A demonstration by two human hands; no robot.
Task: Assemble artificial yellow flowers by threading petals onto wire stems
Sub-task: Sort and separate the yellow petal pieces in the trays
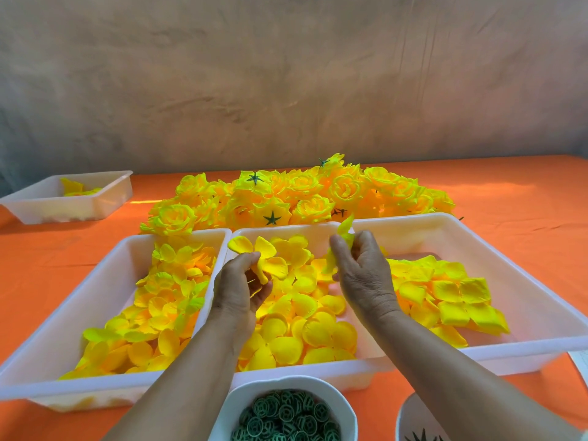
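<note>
A rough plastered wall fills the upper half of the view, mottled grey and brown, with darker smears and faint vertical streaks toward the right. Its left edge turns cooler and bluer, perhaps from shade, though the cause is hard to tell. Below it runs a table covered in bright orange cloth, lightly creased. A pale patch of light lies across the cloth at the right, and a thinner bright streak at the left.
</note>
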